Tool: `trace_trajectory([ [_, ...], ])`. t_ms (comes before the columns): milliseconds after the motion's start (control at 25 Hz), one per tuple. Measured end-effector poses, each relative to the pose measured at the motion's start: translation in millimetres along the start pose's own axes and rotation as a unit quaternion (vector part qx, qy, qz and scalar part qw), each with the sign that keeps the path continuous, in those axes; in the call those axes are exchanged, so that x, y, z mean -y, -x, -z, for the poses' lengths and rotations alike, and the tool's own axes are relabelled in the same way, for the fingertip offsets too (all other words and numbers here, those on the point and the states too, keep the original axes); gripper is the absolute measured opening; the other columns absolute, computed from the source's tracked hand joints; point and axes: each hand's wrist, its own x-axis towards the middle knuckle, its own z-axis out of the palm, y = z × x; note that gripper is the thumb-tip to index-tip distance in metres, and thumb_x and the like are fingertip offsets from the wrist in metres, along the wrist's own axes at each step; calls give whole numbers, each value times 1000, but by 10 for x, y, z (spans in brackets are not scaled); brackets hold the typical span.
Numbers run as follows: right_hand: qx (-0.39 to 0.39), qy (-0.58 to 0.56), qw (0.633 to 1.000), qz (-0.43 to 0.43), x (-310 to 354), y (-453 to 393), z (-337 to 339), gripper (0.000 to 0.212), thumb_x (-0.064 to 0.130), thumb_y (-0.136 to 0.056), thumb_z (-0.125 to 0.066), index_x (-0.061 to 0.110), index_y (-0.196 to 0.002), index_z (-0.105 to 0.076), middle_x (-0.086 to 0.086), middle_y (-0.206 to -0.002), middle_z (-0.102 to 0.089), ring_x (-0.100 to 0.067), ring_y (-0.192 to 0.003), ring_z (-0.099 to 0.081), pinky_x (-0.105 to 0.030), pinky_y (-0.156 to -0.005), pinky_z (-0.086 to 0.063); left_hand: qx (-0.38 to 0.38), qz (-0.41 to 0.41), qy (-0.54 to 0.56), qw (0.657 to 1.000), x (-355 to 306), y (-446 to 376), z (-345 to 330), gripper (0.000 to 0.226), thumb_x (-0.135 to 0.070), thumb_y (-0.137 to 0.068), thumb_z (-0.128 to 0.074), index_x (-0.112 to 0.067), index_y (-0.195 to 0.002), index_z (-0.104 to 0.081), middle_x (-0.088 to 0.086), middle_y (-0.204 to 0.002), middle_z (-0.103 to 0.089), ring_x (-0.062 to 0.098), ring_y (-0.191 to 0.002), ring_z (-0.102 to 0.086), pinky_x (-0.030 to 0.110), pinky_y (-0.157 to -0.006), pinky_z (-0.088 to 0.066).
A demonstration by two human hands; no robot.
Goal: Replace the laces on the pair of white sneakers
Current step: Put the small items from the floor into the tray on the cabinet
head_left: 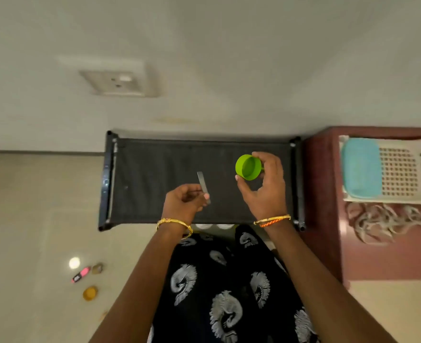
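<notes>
My right hand (266, 186) grips a small bright green cup (248, 167) above the black fabric rack top (155, 174), its opening tilted toward the camera. My left hand (184, 200) pinches a thin grey flat strip (203, 184) that points up and away from me. A tangle of pale laces (387, 225) lies on the dark red surface (328, 194) to the right. Two white rounded shapes (214, 226), possibly sneaker toes, peek out under the rack's near edge. No whole sneaker is visible.
A white slotted basket (402, 172) with a light blue pad (360, 167) sits on the dark red surface. On the floor at left lie a pink object (80, 274), a yellow lid (90, 293) and a small brown item (97, 268). A wall socket (120, 81) is behind.
</notes>
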Motion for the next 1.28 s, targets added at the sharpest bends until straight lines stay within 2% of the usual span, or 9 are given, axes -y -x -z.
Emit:
trace_trajectory([
  [200,-125,3,989,-85,-633,141,1092,49,6,-70,-71,7,-116,-53,-5,-112,-51,-24,-101,-54,-40,-84,-50,118,-11,-37,992,-200,207,-1312,12,-1,-80,-69,-3,-91,-64,5,-73,-67,12,-65,-65,17,-62,-55],
  [360,-210,23,965,-156,-1139,222,1790,53,-6,-65,-68,5,-115,-53,-15,-112,-52,-28,-101,-53,-20,-85,-43,192,-4,-74,979,-399,312,-2276,10,-1,-82,-68,-8,-80,-61,6,-71,-66,6,-56,-66,19,-63,-57],
  [520,-238,40,947,-209,-1730,200,2284,52,-7,-64,-72,2,-113,-55,-16,-110,-55,-34,-100,-55,-38,-84,-48,225,14,-148,963,-478,212,-3158,8,-6,-85,-67,-5,-90,-60,4,-76,-64,7,-51,-64,16,-56,-55],
  [720,-227,40,940,-253,-2209,119,2656,51,-3,-68,-73,3,-114,-54,-17,-113,-55,-32,-102,-54,-26,-77,-45,224,-23,-250,942,-589,30,-3952,12,-15,-85,-66,-16,-74,-60,3,-78,-67,10,-58,-62,24,-57,-50],
  [800,-214,41,942,-256,-2335,63,2708,50,-2,-69,-73,3,-115,-54,-17,-115,-56,-33,-102,-55,-36,-81,-50,216,-51,-289,931,-632,-93,-4142,15,-17,-84,-66,-17,-71,-60,4,-76,-67,7,-52,-61,25,-63,-51],
  [880,-210,37,939,-270,-2478,-27,2749,51,0,-69,-74,5,-116,-53,-17,-117,-55,-35,-103,-55,-50,-84,-50,197,-80,-336,917,-674,-234,-4353,11,-17,-82,-66,-15,-71,-64,2,-67,-65,7,-48,-60,21,-56,-47],
  [1040,-206,46,936,-282,-2615,-225,2711,51,6,-70,-75,7,-116,-53,-12,-119,-55,-31,-106,-53,-50,-86,-48,135,-103,-401,900,-758,-512,-4681,14,-17,-76,-69,-11,-65,-64,9,-74,-71,20,-62,-67,25,-56,-52],
  [1160,-205,37,933,-294,-2665,-363,2679,52,9,-71,-76,10,-117,-53,-10,-121,-54,-27,-109,-52,-51,-88,-47,104,-120,-476,865,-769,-622,-4826,17,-25,-78,-69,-9,-82,-69,4,-79,-72,18,-64,-64,22,-40,-36],
  [1280,-207,25,928,-308,-2671,-453,2615,52,9,-72,-75,11,-118,-52,-9,-122,-54,-26,-109,-52,-49,-89,-48,92,-110,-510,848,-735,-752,-4884,25,-31,-83,-65,-7,-90,-68,2,-86,-71,20,-75,-68,23,-39,-33],
])
